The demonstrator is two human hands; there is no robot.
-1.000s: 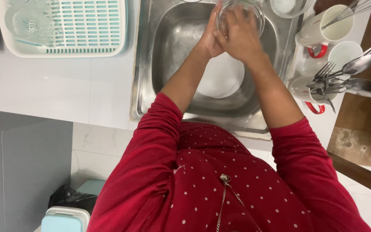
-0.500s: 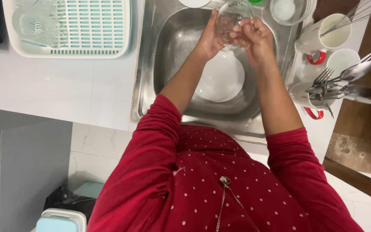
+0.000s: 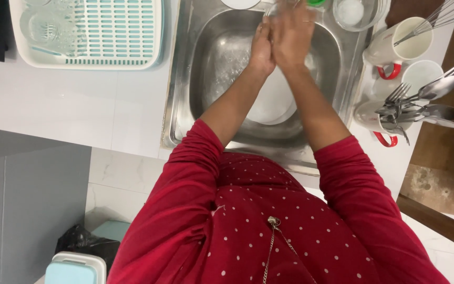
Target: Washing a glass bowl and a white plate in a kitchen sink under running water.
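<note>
Both hands [image 3: 282, 39] around glass [image 3: 278, 7].

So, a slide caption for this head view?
Both hands hold a clear glass over a steel sink, white plate below.

1 head camera looks steeply down from above the person's chest, close in, facing the sink [image 3: 185, 105] at the far side; rack [image 3: 148, 31] left, mugs [image 3: 395, 47] right.

Pale-green drying rack [image 3: 88, 34] left; white mugs [image 3: 395, 47], forks, spoons [image 3: 426, 102] right; bin [image 3: 74, 268] below.
</note>
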